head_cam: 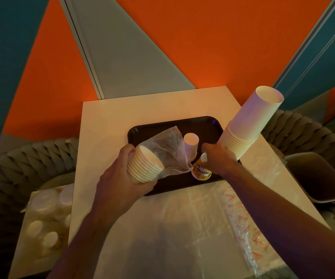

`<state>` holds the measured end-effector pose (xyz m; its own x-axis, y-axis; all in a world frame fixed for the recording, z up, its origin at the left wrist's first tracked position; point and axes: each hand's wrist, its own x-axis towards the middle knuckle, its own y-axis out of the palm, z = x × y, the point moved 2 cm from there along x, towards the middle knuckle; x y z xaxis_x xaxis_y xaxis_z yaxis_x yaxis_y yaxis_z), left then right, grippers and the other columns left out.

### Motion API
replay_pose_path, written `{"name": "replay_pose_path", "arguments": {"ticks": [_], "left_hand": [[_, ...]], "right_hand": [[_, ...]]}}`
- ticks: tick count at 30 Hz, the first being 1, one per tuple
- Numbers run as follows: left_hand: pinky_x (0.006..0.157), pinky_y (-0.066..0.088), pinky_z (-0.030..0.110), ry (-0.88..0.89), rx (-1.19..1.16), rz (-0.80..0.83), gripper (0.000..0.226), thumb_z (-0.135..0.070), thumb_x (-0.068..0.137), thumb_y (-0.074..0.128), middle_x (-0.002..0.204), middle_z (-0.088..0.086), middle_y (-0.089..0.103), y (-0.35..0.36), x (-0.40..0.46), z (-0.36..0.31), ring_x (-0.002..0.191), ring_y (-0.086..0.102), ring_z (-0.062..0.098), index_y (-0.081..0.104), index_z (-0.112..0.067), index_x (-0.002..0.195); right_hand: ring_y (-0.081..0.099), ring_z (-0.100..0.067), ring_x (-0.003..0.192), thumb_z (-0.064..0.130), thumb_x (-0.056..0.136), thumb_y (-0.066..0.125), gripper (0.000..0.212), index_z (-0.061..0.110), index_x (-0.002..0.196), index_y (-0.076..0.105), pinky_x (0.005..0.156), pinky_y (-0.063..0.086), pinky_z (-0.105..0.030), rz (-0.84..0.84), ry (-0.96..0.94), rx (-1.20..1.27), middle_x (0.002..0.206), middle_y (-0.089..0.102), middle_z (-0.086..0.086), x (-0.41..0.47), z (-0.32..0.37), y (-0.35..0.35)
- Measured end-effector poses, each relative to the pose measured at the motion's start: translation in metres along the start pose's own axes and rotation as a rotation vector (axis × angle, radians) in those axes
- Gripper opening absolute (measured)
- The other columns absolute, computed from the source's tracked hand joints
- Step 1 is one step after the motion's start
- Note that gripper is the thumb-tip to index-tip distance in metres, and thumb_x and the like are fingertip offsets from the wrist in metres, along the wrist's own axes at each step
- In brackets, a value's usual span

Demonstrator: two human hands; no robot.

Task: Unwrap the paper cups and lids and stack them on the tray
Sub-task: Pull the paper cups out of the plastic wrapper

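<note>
— Gripping anything with the left hand?

— Yes, its fingers are curling round a short stack of paper cups lying on its side, open mouth facing the tray. A clear plastic wrapper is hanging loose off the mouth of that stack, draping over the tray's near-left part.

— And the right hand?

— It is hovering over the tray's near-right part, fingers curled down at a small white piece, which I am taking for a cup or a lid; I cannot tell which. Just under it, a yellow and purple printed cup is lying tilted on the tray.

— Where are the other cups sitting?

— A tall stack of white cups is leaning at the tray's right edge, bottom end up. A single white cup is standing upside down near the tray's middle, between the two hands.

— What is lying around the tray?

— The tray is resting on a white table. Nearer than the tray, a big sheet of clear plastic is spreading over the tabletop. Left of the tray, off the table, a bag of wrapped lids and cups is resting on a woven chair. Right of the tray, a small bin is standing beside the table.
</note>
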<state>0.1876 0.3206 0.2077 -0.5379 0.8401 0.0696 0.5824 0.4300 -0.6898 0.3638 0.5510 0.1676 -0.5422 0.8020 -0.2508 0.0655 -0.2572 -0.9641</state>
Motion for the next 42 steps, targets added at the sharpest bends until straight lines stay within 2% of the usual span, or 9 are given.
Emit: {"name": "replay_pose_path", "arguments": {"ticks": [5,7,10,14,17,20,25,35,42], "left_hand": [[0.077,0.055,0.03,0.02,0.018,0.036,0.095,-0.051,0.064,0.09,0.118,-0.021,0.046,-0.002,-0.003,-0.005,0.105,0.054,0.009,0.026,-0.042,0.134],[0.079,0.057,0.031,0.02,0.024,0.056,0.096,-0.049,0.065,0.09,0.119,-0.021,0.044,-0.002,-0.003,-0.006,0.107,0.053,0.009,0.023,-0.044,0.135],[0.077,0.053,0.025,0.017,0.039,0.081,0.097,-0.043,0.068,0.09,0.119,-0.022,0.04,-0.003,-0.001,-0.005,0.108,0.049,0.008,0.021,-0.043,0.135],[0.072,0.048,0.019,0.039,0.054,0.109,0.093,-0.042,0.07,0.089,0.113,-0.026,0.04,-0.004,-0.001,-0.005,0.103,0.049,0.004,0.022,-0.047,0.134],[0.066,0.044,0.012,0.064,0.018,0.116,0.086,-0.043,0.071,0.088,0.108,-0.036,0.042,-0.007,-0.003,-0.01,0.099,0.049,-0.01,0.021,-0.057,0.123],[0.062,0.043,0.01,0.076,0.006,0.113,0.084,-0.044,0.072,0.088,0.108,-0.038,0.042,-0.01,-0.004,-0.012,0.1,0.046,-0.019,0.021,-0.059,0.121],[0.065,0.04,0.011,0.093,0.011,0.11,0.083,-0.043,0.074,0.087,0.113,-0.03,0.046,-0.008,-0.003,-0.01,0.099,0.049,-0.01,0.029,-0.049,0.133],[0.082,0.052,0.024,0.141,0.041,0.118,0.103,-0.025,0.07,0.091,0.137,-0.021,0.044,-0.006,-0.003,-0.013,0.12,0.047,0.008,0.026,-0.045,0.148],[0.076,0.042,0.011,0.185,0.084,0.127,0.1,-0.039,0.069,0.089,0.128,-0.028,0.047,-0.009,-0.003,-0.015,0.109,0.051,0.001,0.028,-0.049,0.147]], "right_hand": [[0.064,-0.028,0.104,0.021,0.089,0.074,0.036,0.015,0.121,0.06,0.079,0.054,-0.038,-0.076,-0.042,0.116,0.115,0.065,-0.008,-0.005,0.005,-0.013],[0.066,-0.021,0.097,0.01,0.09,0.065,0.018,0.017,0.106,0.067,0.078,0.054,-0.035,-0.159,-0.118,0.316,0.103,0.069,-0.002,-0.009,0.01,-0.027],[0.068,-0.006,0.074,0.0,0.088,0.059,0.029,0.024,0.081,0.074,0.071,0.054,-0.025,-0.073,-0.248,0.679,0.075,0.072,0.012,-0.033,0.03,-0.059],[0.073,-0.029,0.078,0.0,0.092,0.066,0.026,0.021,0.088,0.081,0.072,0.06,-0.039,0.139,-0.466,0.942,0.082,0.077,0.001,-0.059,0.05,-0.074],[0.07,-0.03,0.088,0.007,0.089,0.073,0.022,0.028,0.091,0.081,0.076,0.056,-0.042,-0.009,-0.519,1.035,0.094,0.076,0.002,-0.061,0.05,-0.078],[0.07,-0.015,0.085,-0.006,0.087,0.068,0.03,0.021,0.089,0.081,0.074,0.056,-0.025,-0.075,-0.536,1.098,0.094,0.076,0.005,-0.065,0.045,-0.086],[0.074,-0.019,0.076,-0.008,0.093,0.063,0.024,0.008,0.102,0.079,0.07,0.058,-0.023,0.21,-0.522,1.147,0.085,0.078,-0.009,-0.072,0.048,-0.075],[0.072,-0.019,0.106,0.005,0.079,0.084,0.039,0.005,0.115,0.07,0.088,0.058,-0.03,0.244,-0.493,1.142,0.111,0.074,-0.001,-0.07,0.057,-0.063],[0.069,-0.016,0.108,0.005,0.074,0.087,0.042,0.005,0.106,0.06,0.079,0.058,-0.03,0.254,-0.472,1.208,0.114,0.071,0.009,-0.07,0.066,-0.061]]}}
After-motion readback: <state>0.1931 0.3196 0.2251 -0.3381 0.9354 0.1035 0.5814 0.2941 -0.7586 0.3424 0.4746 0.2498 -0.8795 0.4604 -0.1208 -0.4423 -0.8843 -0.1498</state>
